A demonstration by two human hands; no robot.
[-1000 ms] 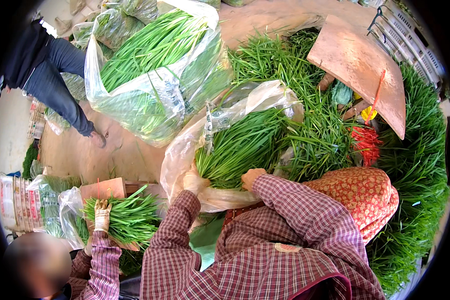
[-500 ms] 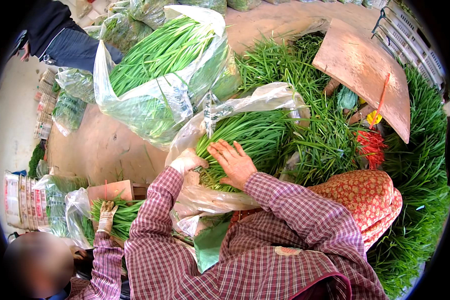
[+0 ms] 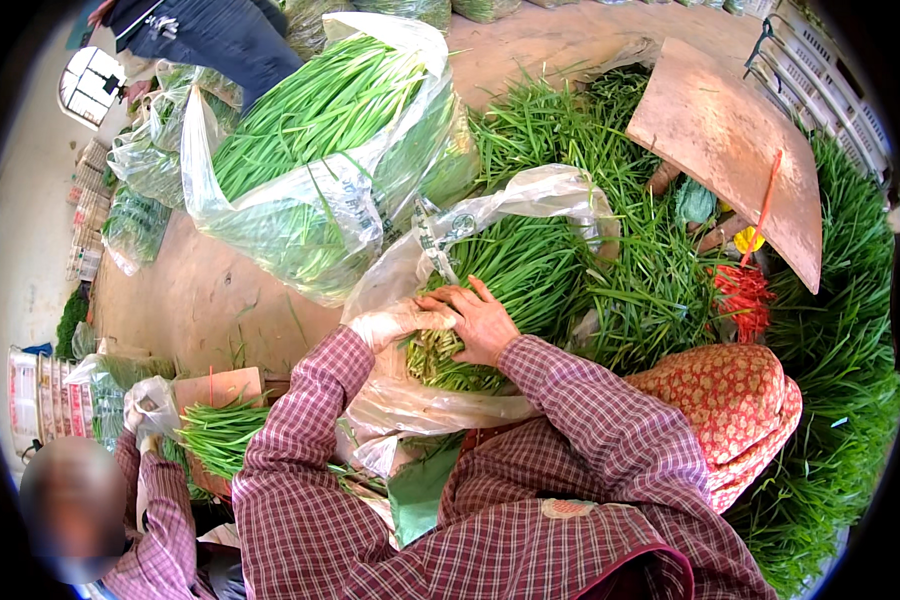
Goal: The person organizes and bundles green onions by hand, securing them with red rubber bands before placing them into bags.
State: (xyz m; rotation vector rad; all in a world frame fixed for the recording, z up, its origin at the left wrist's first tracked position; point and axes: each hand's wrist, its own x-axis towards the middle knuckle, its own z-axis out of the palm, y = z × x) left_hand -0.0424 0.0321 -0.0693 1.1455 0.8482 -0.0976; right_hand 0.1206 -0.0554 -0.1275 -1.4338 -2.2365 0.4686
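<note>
A clear plastic bag (image 3: 545, 183) stands open in front of me with long green chives (image 3: 535, 255) packed inside, pale cut ends toward me. My left hand (image 3: 395, 322), in a whitish glove with bare fingertips, lies over the bag's left side and the chives, fingers stretched toward the right. My bare right hand (image 3: 478, 322) rests flat on the chives with its fingers out. The fingers of both hands meet above the stalk ends, and some fingertips are hidden there. Neither hand is seen wrapped round a bunch.
A fuller bag of chives (image 3: 315, 110) stands beyond, at the left. Loose chives (image 3: 640, 300) heap up at the right, beside a tilted board (image 3: 730, 150) and red ties (image 3: 742, 300). A co-worker (image 3: 160, 510) handles a bag at lower left; another person's legs (image 3: 205, 45) show at upper left.
My left hand has moved right onto the chives, meeting my right hand. The co-worker's hands have shifted from chives to a plastic bag. The standing person has moved right.
</note>
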